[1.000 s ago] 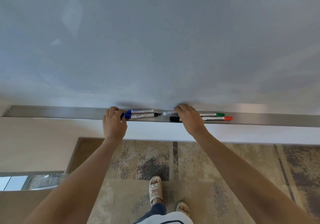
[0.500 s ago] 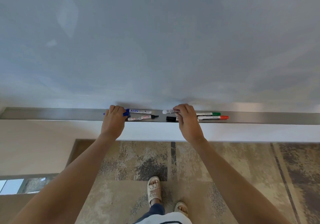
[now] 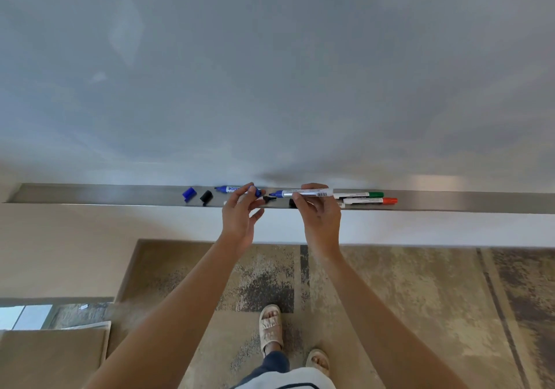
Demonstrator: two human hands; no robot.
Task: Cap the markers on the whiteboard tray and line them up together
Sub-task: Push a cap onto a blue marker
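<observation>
My right hand (image 3: pixel 319 214) holds an uncapped blue marker (image 3: pixel 306 192) level above the metal whiteboard tray (image 3: pixel 105 194), its tip pointing left. My left hand (image 3: pixel 240 211) pinches a blue cap (image 3: pixel 256 191) a short way left of that tip. On the tray lie a second uncapped blue marker (image 3: pixel 226 189), a loose blue cap (image 3: pixel 189 193), a loose black cap (image 3: pixel 206 197) and an uncapped black marker (image 3: pixel 269 199), partly hidden by my left hand. A green-capped marker (image 3: pixel 359 195) and a red-capped marker (image 3: pixel 371 200) lie at the right.
The whiteboard (image 3: pixel 270 73) fills the upper view. A white ledge (image 3: pixel 420 226) runs under the tray. Below are a patterned carpet (image 3: pixel 390 298) and my feet in sandals (image 3: pixel 271 328). A black object (image 3: pixel 292 203) lies behind my right hand.
My right hand lifted a blue marker off the tray. My left hand came right with a blue cap, leaving a blue cap and a black cap uncovered on the tray.
</observation>
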